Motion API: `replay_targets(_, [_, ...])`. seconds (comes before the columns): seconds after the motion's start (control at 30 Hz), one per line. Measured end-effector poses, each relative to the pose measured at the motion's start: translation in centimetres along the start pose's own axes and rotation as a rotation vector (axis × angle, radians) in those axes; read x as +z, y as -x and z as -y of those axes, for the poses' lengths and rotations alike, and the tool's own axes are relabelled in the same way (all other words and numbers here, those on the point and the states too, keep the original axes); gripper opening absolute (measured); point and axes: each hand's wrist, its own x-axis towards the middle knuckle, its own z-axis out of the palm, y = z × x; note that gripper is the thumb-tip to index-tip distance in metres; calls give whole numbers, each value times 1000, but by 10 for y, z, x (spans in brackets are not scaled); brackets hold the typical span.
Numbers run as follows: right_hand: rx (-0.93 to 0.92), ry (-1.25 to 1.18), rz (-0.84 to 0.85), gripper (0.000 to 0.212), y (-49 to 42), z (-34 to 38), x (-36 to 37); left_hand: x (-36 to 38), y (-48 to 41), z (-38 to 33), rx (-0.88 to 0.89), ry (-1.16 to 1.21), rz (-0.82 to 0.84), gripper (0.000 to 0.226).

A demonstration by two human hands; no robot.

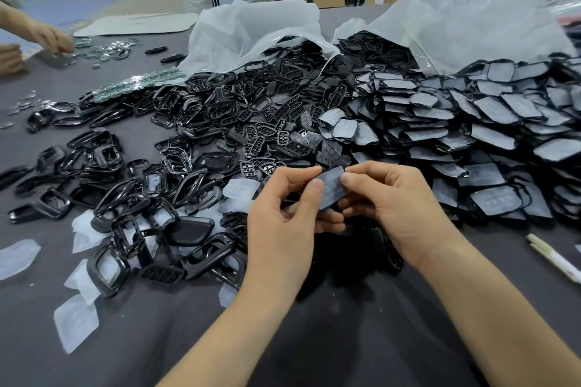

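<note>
Left hand (283, 214) and right hand (386, 198) are covering both ends of the dark panel (330, 188), and its faint markings are showing too blurred to read. Beneath the hands, black parts (361, 245) are merging into shadow. Both forearms are running off the bottom edge. Right of the right hand, the frame edge is cutting a white pen (553, 256). Far beyond the left hand, it is cutting another person's hands (53, 39).

The left hand (279, 217) and right hand (397, 195) are bare, nails trimmed short; both forearms (220, 327) are bare to the frame edge.
</note>
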Motion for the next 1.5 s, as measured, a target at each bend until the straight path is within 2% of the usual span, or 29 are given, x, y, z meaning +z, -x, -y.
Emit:
replay_targets(0.23, [-116,179,-70,23,-1,-2,2,-3,0,7,12,-115,56,18])
replay_targets(0.43, [65,36,0,32,-2,-1,-1,-5,-2,10,6,-152,67,22])
replay_targets(0.8, [43,-19,55,9,-1,-4,0,-5,-2,6,17,-130,60,16])
replay_targets(0.97, [103,-131,90,23,-2,0,-4,-5,-1,8,47,-146,83,23])
replay_targets(1.2, [124,-181,143,12,-4,0,-7,-4,-1,7,53,-156,89,23])
replay_targets(1.5, [106,-112,130,20,-6,-2,-6,-6,-2,8,63,-168,71,20])
